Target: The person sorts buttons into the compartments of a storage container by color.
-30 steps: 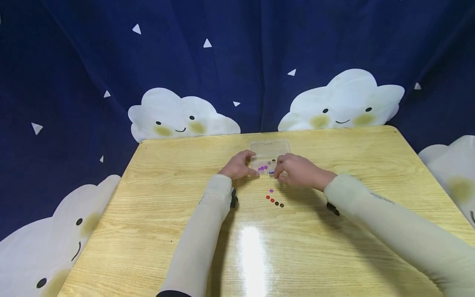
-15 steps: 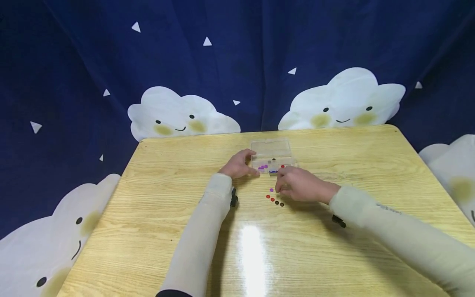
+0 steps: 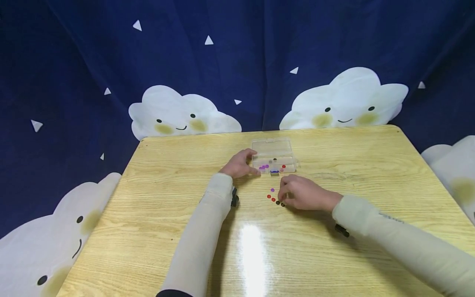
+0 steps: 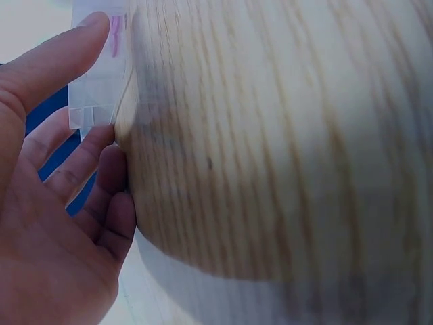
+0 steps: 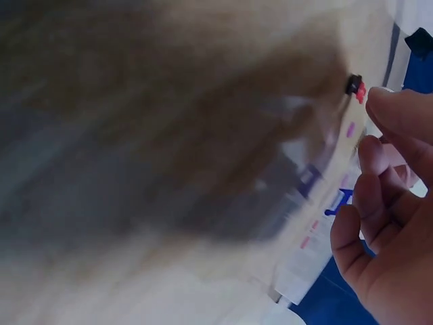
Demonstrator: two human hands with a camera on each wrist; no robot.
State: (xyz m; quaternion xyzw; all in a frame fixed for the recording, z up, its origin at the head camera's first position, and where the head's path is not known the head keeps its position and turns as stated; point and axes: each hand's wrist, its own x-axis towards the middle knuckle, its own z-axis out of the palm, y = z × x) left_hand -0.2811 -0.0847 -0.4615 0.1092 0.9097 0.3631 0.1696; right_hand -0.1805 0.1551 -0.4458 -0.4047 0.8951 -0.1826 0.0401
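Observation:
A clear plastic box (image 3: 272, 146) lies with its lid tipped back near the far side of the table. My left hand (image 3: 239, 163) grips its left end, thumb at the front edge and fingers behind; the left wrist view shows the thumb (image 4: 64, 61) over the box's corner. In the box are purple discs (image 3: 264, 166), a red disc (image 3: 283, 166) and a black disc (image 3: 275, 159). In front of it, one purple disc (image 3: 272, 190), two red discs (image 3: 271, 198) and two black discs (image 3: 278, 202) lie in a line. My right hand (image 3: 302, 192) is over the black ones, thumb and forefinger apart, nothing visible between them.
The wooden table (image 3: 148, 214) runs wide around the hands. A small blue piece (image 3: 274, 171) sits at the box's front edge. Behind the table hangs a dark blue curtain (image 3: 230, 62) with cloud prints.
My right hand has drawn back from the box toward the row of discs, uncovering the red disc in the box's right part. My left hand stays on the box.

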